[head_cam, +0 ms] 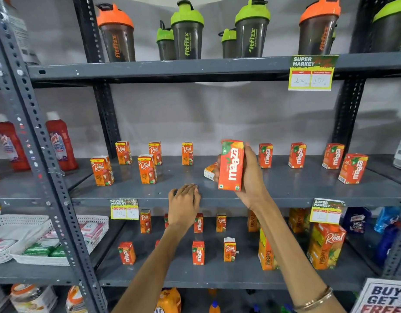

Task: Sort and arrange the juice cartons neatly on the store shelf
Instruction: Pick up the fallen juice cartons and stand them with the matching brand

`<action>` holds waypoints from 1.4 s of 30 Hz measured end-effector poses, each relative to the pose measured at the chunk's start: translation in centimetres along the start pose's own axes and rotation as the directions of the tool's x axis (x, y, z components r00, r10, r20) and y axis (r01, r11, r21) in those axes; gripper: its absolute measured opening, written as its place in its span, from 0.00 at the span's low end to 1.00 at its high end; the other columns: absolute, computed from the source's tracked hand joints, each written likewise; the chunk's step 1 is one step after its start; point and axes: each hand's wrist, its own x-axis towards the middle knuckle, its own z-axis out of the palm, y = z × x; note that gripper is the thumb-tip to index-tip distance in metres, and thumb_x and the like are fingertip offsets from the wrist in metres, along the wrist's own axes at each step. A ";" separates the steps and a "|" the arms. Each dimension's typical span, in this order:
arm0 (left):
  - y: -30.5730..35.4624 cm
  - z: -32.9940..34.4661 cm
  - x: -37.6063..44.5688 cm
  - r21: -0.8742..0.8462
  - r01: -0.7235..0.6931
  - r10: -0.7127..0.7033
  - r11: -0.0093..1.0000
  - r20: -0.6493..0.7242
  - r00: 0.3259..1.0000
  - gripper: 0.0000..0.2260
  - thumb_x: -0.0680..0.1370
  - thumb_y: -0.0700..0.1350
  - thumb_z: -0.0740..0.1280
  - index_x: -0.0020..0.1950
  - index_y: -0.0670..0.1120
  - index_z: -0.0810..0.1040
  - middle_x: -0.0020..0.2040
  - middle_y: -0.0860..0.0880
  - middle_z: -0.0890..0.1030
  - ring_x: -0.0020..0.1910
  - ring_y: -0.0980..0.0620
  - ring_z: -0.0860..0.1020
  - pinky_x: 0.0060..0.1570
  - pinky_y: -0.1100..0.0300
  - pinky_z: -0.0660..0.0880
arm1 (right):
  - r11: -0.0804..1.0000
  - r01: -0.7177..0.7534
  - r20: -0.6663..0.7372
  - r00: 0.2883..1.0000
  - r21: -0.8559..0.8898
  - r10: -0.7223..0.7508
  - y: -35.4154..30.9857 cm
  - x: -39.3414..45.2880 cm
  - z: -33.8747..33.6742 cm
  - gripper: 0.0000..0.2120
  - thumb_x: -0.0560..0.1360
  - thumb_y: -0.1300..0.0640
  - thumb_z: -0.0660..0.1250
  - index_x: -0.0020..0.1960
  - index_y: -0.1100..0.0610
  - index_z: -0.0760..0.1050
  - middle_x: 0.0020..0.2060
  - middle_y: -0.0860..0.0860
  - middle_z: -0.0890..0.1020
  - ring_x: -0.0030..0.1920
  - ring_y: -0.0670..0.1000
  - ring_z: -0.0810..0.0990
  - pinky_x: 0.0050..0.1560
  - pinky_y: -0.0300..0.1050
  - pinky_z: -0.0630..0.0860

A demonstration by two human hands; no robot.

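Both forearms reach up from the near edge toward the middle shelf (285, 190). On my right wrist I see thin bangles (316, 300). My right hand (251, 177) grips an upright Maaza carton (231, 164), fingers wrapped round its right side and back, held just above the shelf's front part. Behind it, partly hidden, a small carton (210, 171) lies tilted on the shelf. My left hand (184, 201) rests palm down on the shelf's front edge, fingers loosely curled, holding nothing. Left of the hands stand five Real cartons (147, 169), two near and three far. To the right stand four more Maaza cartons (297, 155), three along the back, one nearer at far right. Shaker bottles (187, 35) line the shelf above.
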 end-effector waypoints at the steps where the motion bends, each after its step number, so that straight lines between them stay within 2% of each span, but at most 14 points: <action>1: 0.0 0.0 0.0 0.000 0.002 -0.002 1.000 0.005 1.000 0.15 0.84 0.49 0.57 0.66 0.48 0.79 0.65 0.50 0.81 0.65 0.50 0.77 0.72 0.50 0.63 | 0.999 0.018 0.017 1.000 -0.040 -0.018 -0.7 -0.6 0.7 0.25 0.82 0.38 0.51 0.65 0.55 0.75 0.48 0.53 0.86 0.42 0.51 0.87 0.47 0.48 0.83; 3: 0.0 0.0 0.1 0.002 0.006 -0.006 1.000 0.010 1.000 0.16 0.84 0.50 0.57 0.66 0.48 0.78 0.65 0.50 0.81 0.65 0.51 0.77 0.72 0.50 0.63 | 0.994 0.050 0.050 0.998 -0.100 -0.045 -2.1 -2.0 2.0 0.29 0.82 0.39 0.50 0.71 0.58 0.71 0.55 0.58 0.82 0.46 0.53 0.84 0.53 0.53 0.79; 9: 0.0 -0.2 0.1 0.029 -0.008 0.007 1.000 0.036 0.999 0.15 0.84 0.50 0.56 0.64 0.48 0.78 0.64 0.51 0.81 0.65 0.51 0.77 0.71 0.51 0.63 | 0.983 0.133 0.146 0.983 -0.124 -0.115 -4.6 -5.4 4.1 0.33 0.82 0.39 0.47 0.73 0.63 0.68 0.55 0.61 0.79 0.45 0.56 0.81 0.52 0.54 0.78; 14: 0.2 -0.6 0.0 0.040 -0.016 0.014 0.999 0.050 0.999 0.15 0.85 0.49 0.55 0.64 0.48 0.78 0.63 0.51 0.81 0.65 0.52 0.76 0.70 0.52 0.63 | 0.968 0.174 0.251 0.960 -0.183 -0.125 -5.0 -6.5 3.6 0.39 0.74 0.33 0.57 0.74 0.60 0.67 0.54 0.57 0.81 0.46 0.54 0.83 0.51 0.54 0.80; 17: 0.4 -0.8 -0.1 0.074 -0.034 0.029 0.997 0.064 0.998 0.16 0.85 0.47 0.55 0.67 0.46 0.76 0.66 0.48 0.80 0.68 0.49 0.75 0.72 0.50 0.63 | 0.928 0.221 0.204 0.965 -0.300 -0.164 -3.9 -5.8 0.9 0.32 0.73 0.43 0.69 0.71 0.57 0.66 0.54 0.56 0.83 0.46 0.55 0.85 0.52 0.56 0.82; 19: 0.7 -0.7 -0.3 0.104 -0.052 0.043 0.993 0.087 0.995 0.17 0.85 0.46 0.54 0.69 0.44 0.75 0.69 0.46 0.78 0.71 0.47 0.72 0.76 0.48 0.59 | 0.905 0.214 0.200 0.969 -0.367 -0.148 -3.4 -5.2 -2.1 0.30 0.69 0.42 0.74 0.66 0.52 0.70 0.51 0.52 0.86 0.47 0.53 0.87 0.51 0.51 0.83; 22: 1.8 -0.3 -0.8 0.107 -0.065 0.056 0.992 0.086 0.995 0.18 0.86 0.47 0.53 0.71 0.43 0.74 0.70 0.45 0.76 0.73 0.47 0.71 0.78 0.48 0.56 | 0.854 0.192 0.159 0.979 -0.484 -0.130 -3.5 -4.4 -7.5 0.26 0.66 0.38 0.74 0.60 0.47 0.73 0.52 0.47 0.87 0.52 0.49 0.87 0.50 0.43 0.82; 24: 3.0 0.0 -1.0 0.081 -0.061 0.057 0.995 0.061 0.997 0.19 0.85 0.47 0.53 0.69 0.41 0.76 0.69 0.43 0.77 0.71 0.46 0.73 0.77 0.49 0.59 | 0.843 0.181 0.124 0.983 -0.506 -0.136 -3.8 -3.0 -11.8 0.19 0.72 0.46 0.73 0.60 0.48 0.75 0.51 0.44 0.87 0.55 0.46 0.86 0.52 0.42 0.82; 26: 4.2 0.3 -1.1 0.073 -0.057 0.053 0.996 0.049 0.997 0.19 0.85 0.47 0.53 0.68 0.40 0.77 0.68 0.42 0.78 0.70 0.45 0.74 0.76 0.48 0.61 | 0.846 0.163 0.041 0.986 -0.507 -0.164 -4.1 -1.2 -15.7 0.15 0.76 0.53 0.71 0.62 0.51 0.76 0.54 0.47 0.86 0.58 0.50 0.84 0.59 0.49 0.81; 28: 5.8 0.8 -1.1 0.078 -0.052 0.049 0.996 0.047 0.998 0.19 0.85 0.47 0.54 0.67 0.40 0.78 0.67 0.41 0.79 0.69 0.45 0.75 0.75 0.49 0.62 | 0.853 0.146 -0.050 0.979 -0.502 -0.197 -4.7 0.3 -19.3 0.15 0.77 0.57 0.70 0.63 0.53 0.76 0.56 0.51 0.85 0.59 0.53 0.83 0.65 0.58 0.78; 30: 7.0 1.3 -1.1 0.074 -0.027 0.025 0.997 0.029 0.999 0.18 0.85 0.47 0.54 0.65 0.40 0.79 0.66 0.41 0.80 0.69 0.44 0.75 0.75 0.48 0.62 | 0.855 0.135 -0.118 0.968 -0.501 -0.221 -5.6 1.7 -22.2 0.18 0.77 0.59 0.70 0.66 0.55 0.76 0.56 0.52 0.85 0.58 0.54 0.83 0.65 0.61 0.77; 36: 8.6 2.4 -1.2 0.069 0.101 -0.100 0.992 -0.017 0.995 0.19 0.85 0.47 0.53 0.64 0.41 0.80 0.66 0.43 0.80 0.70 0.45 0.74 0.77 0.48 0.57 | 0.859 0.099 -0.179 0.960 -0.502 -0.215 -7.8 5.3 -28.7 0.26 0.77 0.61 0.70 0.74 0.59 0.71 0.65 0.59 0.80 0.64 0.58 0.80 0.66 0.64 0.75; 40: 9.0 2.5 -1.3 0.084 0.101 -0.098 0.991 -0.039 0.994 0.17 0.85 0.46 0.55 0.64 0.41 0.80 0.65 0.43 0.80 0.69 0.45 0.75 0.76 0.47 0.58 | 0.849 0.074 -0.157 0.971 -0.523 -0.181 -8.1 6.3 -30.6 0.26 0.79 0.59 0.68 0.75 0.55 0.69 0.62 0.54 0.82 0.58 0.50 0.82 0.67 0.62 0.76; 42: 9.0 2.5 -1.3 0.074 0.095 -0.090 0.993 -0.062 0.994 0.16 0.85 0.45 0.56 0.63 0.41 0.80 0.64 0.43 0.81 0.68 0.44 0.76 0.76 0.46 0.60 | 0.850 0.073 -0.142 0.975 -0.521 -0.170 -8.0 6.3 -31.0 0.26 0.79 0.58 0.68 0.76 0.53 0.69 0.62 0.52 0.82 0.59 0.49 0.82 0.66 0.61 0.76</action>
